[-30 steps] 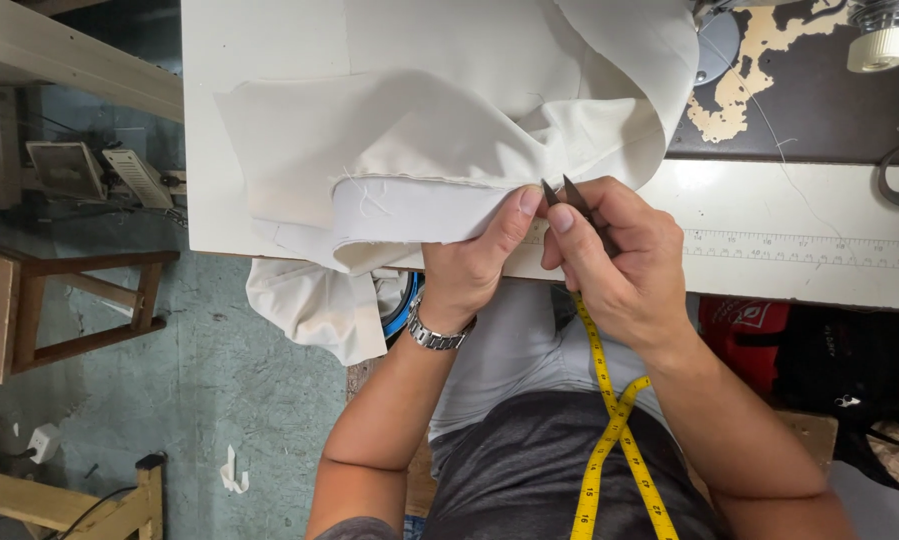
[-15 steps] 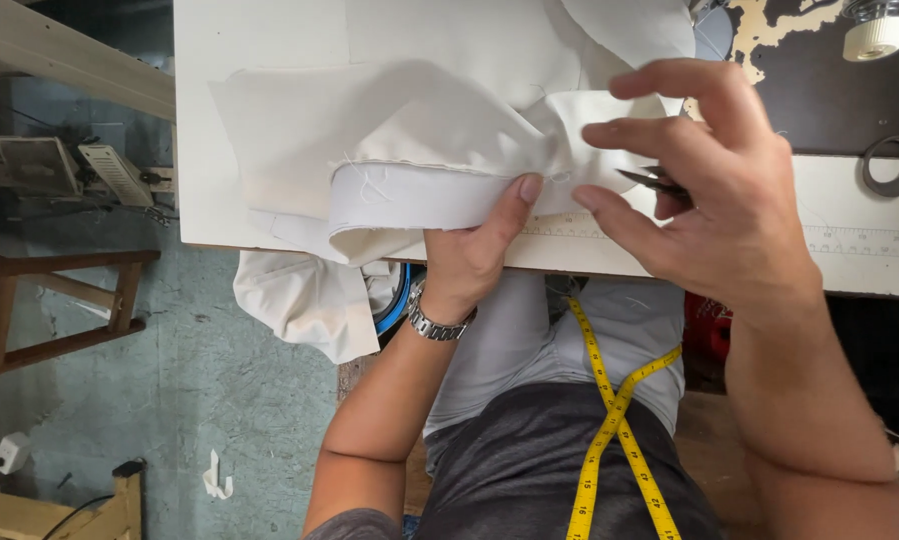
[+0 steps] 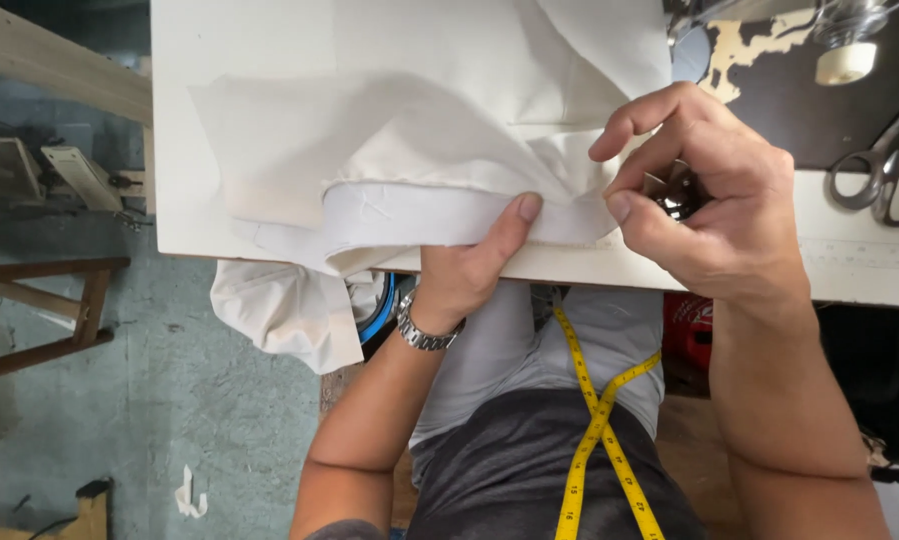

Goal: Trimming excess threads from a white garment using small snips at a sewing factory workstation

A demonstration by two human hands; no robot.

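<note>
table: white top (image 3: pixel 269 60) is carrying the work, its front edge running left-right just ahead of the person's body
fabric: cream cloth (image 3: pixel 419 110) is lying spread over the table, one end spilling off the front edge at the left
folded band: white folded edge (image 3: pixel 439 215) is running left-right along the table's front edge; long axis is lying across the body, directly ahead of both hands
left hand: left hand (image 3: pixel 469 270) is coming up from under the edge, thumb pressing down on the band, closed on it
right hand: right hand (image 3: pixel 699 210) is sitting at the band's right end, fingers curled narrow around a small dark metal tool (image 3: pixel 674 190); index tip touching the cloth
nearer hand: left is pinning mid-band, right is working at the end
scissors: scissors (image 3: pixel 884 160) are lying well right, untouched
tape: yellow measuring tape (image 3: pixel 599 420) is hanging over the chest
</note>
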